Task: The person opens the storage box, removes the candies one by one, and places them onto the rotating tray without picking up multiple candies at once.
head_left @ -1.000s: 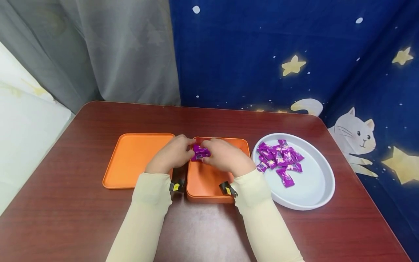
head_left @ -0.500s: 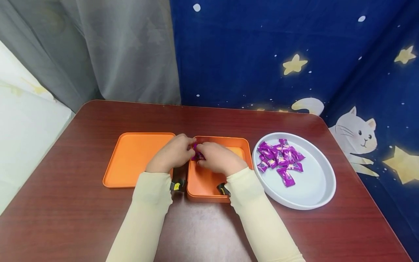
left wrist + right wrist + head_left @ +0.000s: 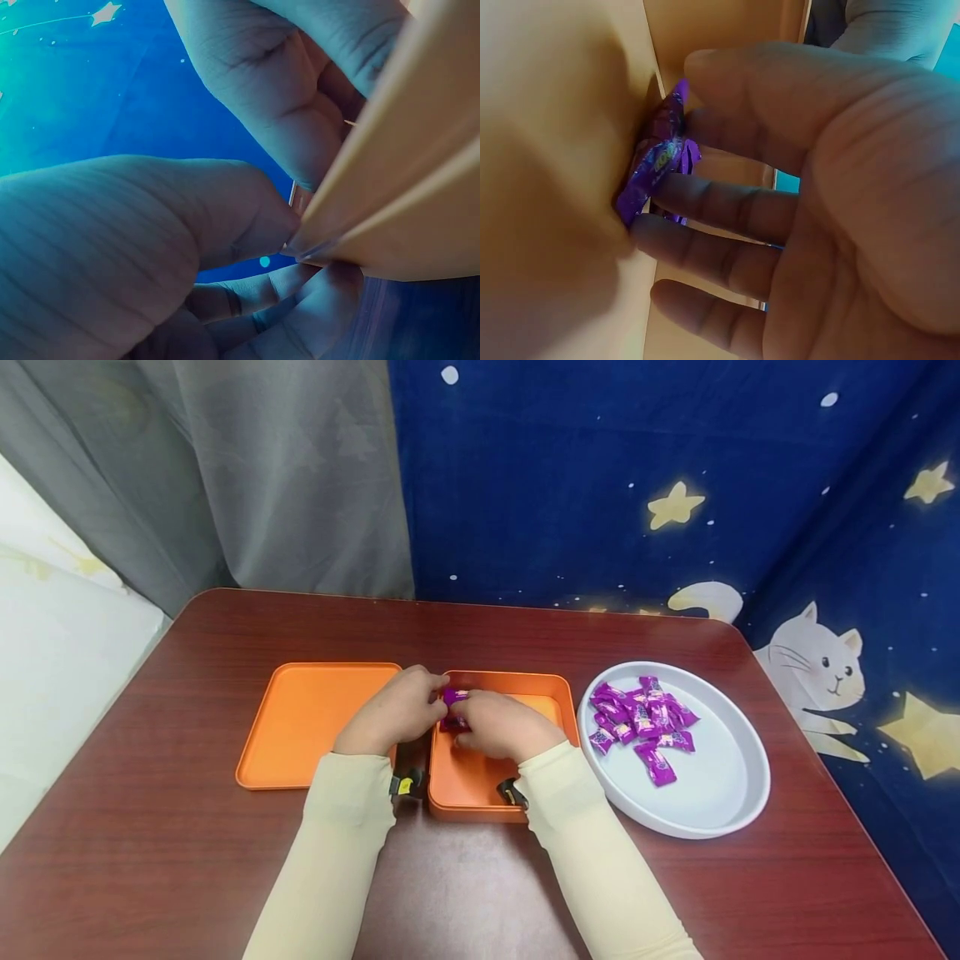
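Note:
My left hand point(image 3: 397, 710) pinches the left wall of the orange box point(image 3: 487, 812), thumb on one side and fingers on the other. In the left wrist view, the thumb point(image 3: 247, 217) presses close to the box's edge. Inside the box, at its far left corner, lie purple-wrapped candies point(image 3: 454, 697), partly hidden by my right hand point(image 3: 506, 725). The right wrist view shows the right hand's fingers point(image 3: 720, 206) nearly straight, their tips against a candy point(image 3: 656, 161) that leans by the box wall.
A round white tray point(image 3: 720, 810) with several purple candies point(image 3: 645, 718) stands right of the box. On the left lies a flat orange lid point(image 3: 300, 727), partly behind the left hand. The brown table point(image 3: 450, 893) ends at curtains point(image 3: 540, 485) at the back.
My right hand has moved a little left over the candies at the box's far left corner, covering more of them at first, then less. The left hand stays in place.

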Demonstrator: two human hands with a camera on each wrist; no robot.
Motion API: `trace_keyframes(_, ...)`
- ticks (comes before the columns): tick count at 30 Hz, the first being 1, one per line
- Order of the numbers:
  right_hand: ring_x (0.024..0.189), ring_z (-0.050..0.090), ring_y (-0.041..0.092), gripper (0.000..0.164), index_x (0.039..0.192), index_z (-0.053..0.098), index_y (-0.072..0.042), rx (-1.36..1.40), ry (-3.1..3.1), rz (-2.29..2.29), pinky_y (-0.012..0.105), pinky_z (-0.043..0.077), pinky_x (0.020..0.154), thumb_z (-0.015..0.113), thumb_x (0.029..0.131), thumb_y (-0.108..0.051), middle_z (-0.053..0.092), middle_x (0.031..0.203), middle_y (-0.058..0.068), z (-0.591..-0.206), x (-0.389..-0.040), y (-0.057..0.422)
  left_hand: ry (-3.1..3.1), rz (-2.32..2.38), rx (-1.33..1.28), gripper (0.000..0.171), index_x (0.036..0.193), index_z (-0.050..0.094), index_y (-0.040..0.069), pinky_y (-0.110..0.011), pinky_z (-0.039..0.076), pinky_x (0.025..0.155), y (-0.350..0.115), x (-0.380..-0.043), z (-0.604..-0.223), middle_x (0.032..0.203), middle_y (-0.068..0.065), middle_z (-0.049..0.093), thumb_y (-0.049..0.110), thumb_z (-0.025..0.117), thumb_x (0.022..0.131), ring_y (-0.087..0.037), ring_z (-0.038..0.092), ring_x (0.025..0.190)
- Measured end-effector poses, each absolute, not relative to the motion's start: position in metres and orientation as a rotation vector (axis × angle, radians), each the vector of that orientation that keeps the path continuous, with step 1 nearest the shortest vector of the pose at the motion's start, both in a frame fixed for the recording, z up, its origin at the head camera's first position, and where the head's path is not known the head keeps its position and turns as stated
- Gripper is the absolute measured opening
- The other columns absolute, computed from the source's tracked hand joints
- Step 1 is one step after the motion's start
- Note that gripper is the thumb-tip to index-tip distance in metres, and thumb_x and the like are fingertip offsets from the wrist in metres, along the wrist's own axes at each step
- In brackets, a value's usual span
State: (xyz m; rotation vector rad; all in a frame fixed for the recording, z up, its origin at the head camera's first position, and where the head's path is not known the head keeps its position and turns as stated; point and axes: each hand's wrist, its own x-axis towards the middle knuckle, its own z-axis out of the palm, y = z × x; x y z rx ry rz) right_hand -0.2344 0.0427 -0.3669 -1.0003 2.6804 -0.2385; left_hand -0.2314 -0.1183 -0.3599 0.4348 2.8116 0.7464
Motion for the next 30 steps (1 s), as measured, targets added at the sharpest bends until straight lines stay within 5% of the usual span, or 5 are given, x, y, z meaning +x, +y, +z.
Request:
trace_keyframes(9,0.071,0.052,0.019,0.013,0.094,0.061,-0.011,-0.918,2.69,-0.215,0.029,0.047,0.067,0.065,0.084,-0.018,0.058,0.079,0.003,-0.3697,-0.2318,0.0411,2.802,0.735,0.41,0.046,0.133,0.052,0.004,-0.04,0.051,0.087,-0.1193,-0.2306,-0.3595,0.112,-0.016,0.056,0.016,0.057,0.09,-0.025,0.051,0.086)
trace_keyframes(30,0.07,0.052,0.019,0.017,0.095,0.061,-0.009,-0.841,2.683,-0.188,0.028,0.047,0.064,0.068,0.081,-0.014,0.057,0.076,0.004,-0.3681,-0.2271,0.0382,2.819,0.727,0.431,0.046,0.133,0.052,0.004,-0.043,0.049,0.091,-0.1186,-0.2306,-0.3603,0.113,-0.016,0.056,0.016,0.057,0.089,-0.025,0.051,0.089)
